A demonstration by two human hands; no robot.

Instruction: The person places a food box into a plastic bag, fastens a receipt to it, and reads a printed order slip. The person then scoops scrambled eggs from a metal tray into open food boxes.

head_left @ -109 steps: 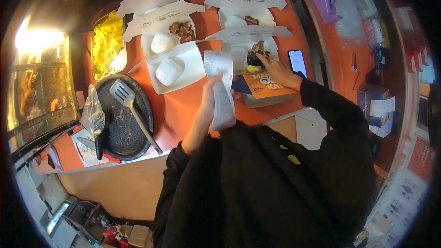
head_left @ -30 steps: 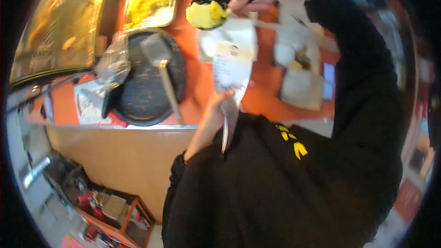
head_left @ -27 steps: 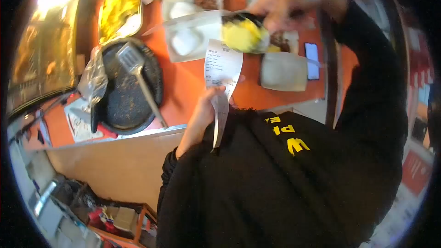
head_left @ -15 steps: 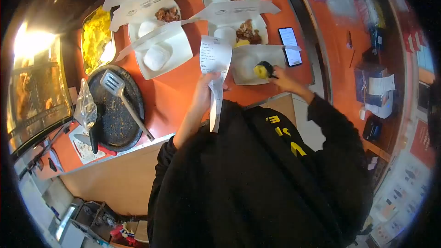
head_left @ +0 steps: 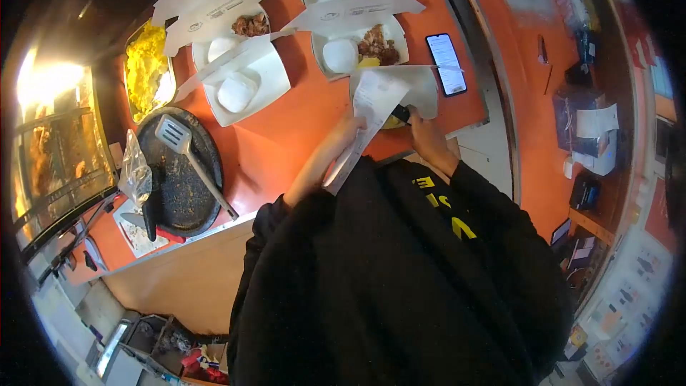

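Note:
My left hand is closed on a long paper receipt, which slants up over the nearest open food box. My right hand grips a black scoop low over that same box. Some yellow food shows beneath the scoop, partly covered by the receipt. Behind stands another open box with a white rice mound, chopped browned meat and a bit of yellow food. To the left, an open box holds only a white rice mound.
A phone lies lit to the right of the boxes. At left are a metal tray of yellow food, a dark round board with a slotted turner, and a bright glass-fronted warmer. More open boxes stand at the back.
My right hand has moved left and down with the scoop, close to my left hand. The receipt has shifted right and tilted, now covering part of the nearest box.

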